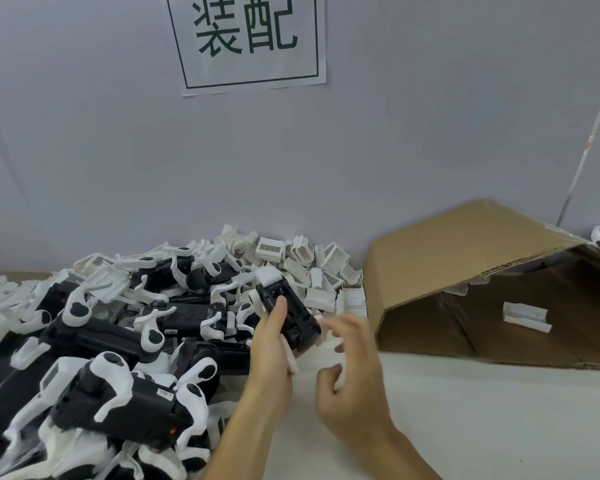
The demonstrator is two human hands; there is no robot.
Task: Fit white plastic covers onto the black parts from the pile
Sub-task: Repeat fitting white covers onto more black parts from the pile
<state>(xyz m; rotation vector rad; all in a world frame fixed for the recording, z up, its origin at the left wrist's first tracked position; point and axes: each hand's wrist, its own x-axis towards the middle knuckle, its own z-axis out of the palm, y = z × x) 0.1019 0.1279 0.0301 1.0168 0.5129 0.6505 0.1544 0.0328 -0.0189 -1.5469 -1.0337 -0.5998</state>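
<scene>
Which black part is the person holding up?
The black part in the left hand, raised above the table's edge of the pile, with a white cover on its far end. All the other black parts lie loose in the pile.

1. The black part (288,315) you grip in your left hand (269,344) is matt plastic.
2. Its white cover (268,274) is smooth plastic.
3. The box (465,271) beside you is rough brown corrugated cardboard.
4. The wall sign (246,39) is thin printed paper.
</scene>
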